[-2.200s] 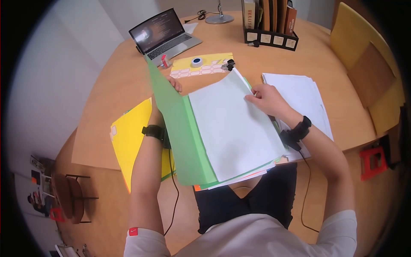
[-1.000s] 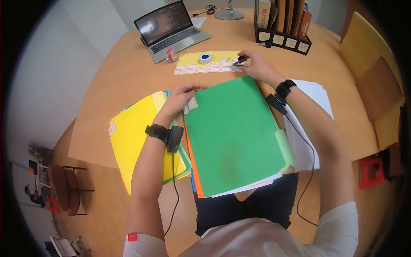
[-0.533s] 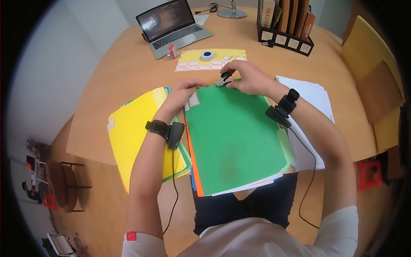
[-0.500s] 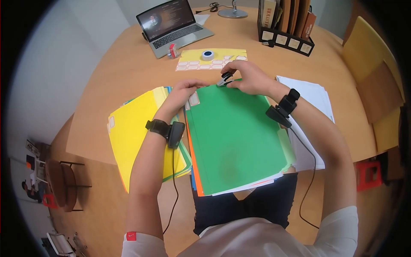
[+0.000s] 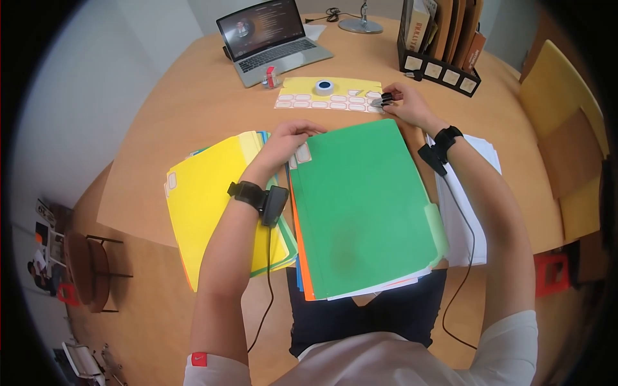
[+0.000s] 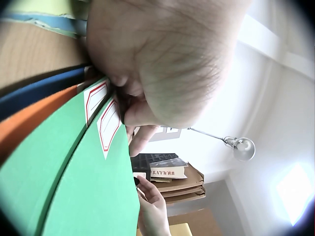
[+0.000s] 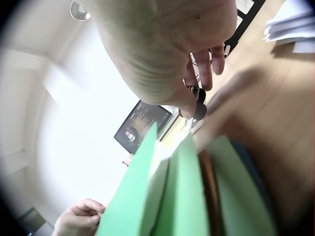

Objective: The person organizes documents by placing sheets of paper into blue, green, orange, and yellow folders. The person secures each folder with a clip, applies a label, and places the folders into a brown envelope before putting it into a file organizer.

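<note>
The green folder tops a tilted stack in front of me, with orange and blue folder edges below it and red-bordered labels at its upper left corner. My left hand grips the top left corner of this stack, fingers curled at its far edge and partly hidden. Beyond the stack's top right, my right hand pinches a small silver staple remover with black grips, over the right end of the label sheet. In the right wrist view its black grip shows beside the thumb.
Yellow folders lie at left and white papers at right. Farther back are a round white roll, a small red-and-clear item, a laptop, a file rack and a lamp base.
The opened green folder has closed. The right hand took the staple remover from the label sheet to the folder's top edge, then moved it back right to the sheet. The left hand stayed on the corner.
</note>
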`<action>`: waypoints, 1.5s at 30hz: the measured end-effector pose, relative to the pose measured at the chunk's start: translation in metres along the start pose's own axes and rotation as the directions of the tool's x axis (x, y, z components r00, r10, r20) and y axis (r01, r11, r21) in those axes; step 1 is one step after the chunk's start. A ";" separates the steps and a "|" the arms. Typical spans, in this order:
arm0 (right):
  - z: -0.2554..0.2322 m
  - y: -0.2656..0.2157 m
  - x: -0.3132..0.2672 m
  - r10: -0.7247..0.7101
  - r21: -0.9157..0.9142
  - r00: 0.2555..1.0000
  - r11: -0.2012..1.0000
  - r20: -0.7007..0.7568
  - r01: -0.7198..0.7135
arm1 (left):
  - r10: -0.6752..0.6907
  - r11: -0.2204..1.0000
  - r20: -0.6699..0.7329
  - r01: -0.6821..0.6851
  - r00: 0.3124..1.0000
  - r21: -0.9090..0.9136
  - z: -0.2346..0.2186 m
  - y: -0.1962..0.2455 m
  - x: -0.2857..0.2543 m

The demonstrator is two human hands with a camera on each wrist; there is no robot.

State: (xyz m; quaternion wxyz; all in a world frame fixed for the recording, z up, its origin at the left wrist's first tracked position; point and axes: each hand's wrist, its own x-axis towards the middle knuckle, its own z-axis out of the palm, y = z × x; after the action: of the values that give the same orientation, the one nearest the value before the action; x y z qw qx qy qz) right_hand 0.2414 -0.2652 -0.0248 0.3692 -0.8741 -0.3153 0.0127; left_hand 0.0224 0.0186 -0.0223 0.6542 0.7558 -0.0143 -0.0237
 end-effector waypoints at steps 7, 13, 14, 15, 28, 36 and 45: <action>0.000 -0.057 -0.003 -0.218 -0.335 0.972 0.925 -0.090 0.176 | 0.006 0.999 -0.002 -0.006 1.000 -0.053 -0.003 -0.002 0.003; 0.046 -0.114 0.018 0.136 -0.495 0.953 0.869 0.272 0.018 | 0.054 0.994 -0.016 -0.055 0.998 -0.097 -0.005 -0.006 0.003; 0.054 -0.115 0.022 0.137 -0.556 0.943 0.829 0.303 0.058 | 0.036 0.993 -0.018 -0.038 0.999 -0.115 -0.005 -0.005 0.002; 0.060 -0.114 0.026 0.151 -0.591 0.933 0.803 0.327 0.077 | 0.017 0.991 -0.021 -0.020 1.000 -0.134 -0.005 -0.004 0.002; 0.086 -0.092 0.046 0.168 -0.572 0.947 0.820 0.273 0.020 | 0.004 0.982 -0.095 -0.021 0.996 -0.186 -0.004 -0.004 0.003; 0.072 -0.137 -0.018 -0.242 -0.338 0.936 0.885 0.253 0.321 | 0.049 0.957 -0.113 -0.079 0.992 -0.279 -0.009 -0.015 0.010; 0.083 -0.175 -0.061 -0.184 -0.446 0.842 0.780 0.508 0.439 | -0.010 0.959 -0.124 -0.026 0.992 -0.284 -0.005 -0.003 0.003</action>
State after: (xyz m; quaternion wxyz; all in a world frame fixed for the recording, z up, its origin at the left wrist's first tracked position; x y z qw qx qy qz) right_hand 0.0765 -0.1534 0.0163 0.0209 -0.8497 -0.5240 0.0549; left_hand 0.0256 0.0233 -0.0249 0.7558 0.6538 0.0271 0.0243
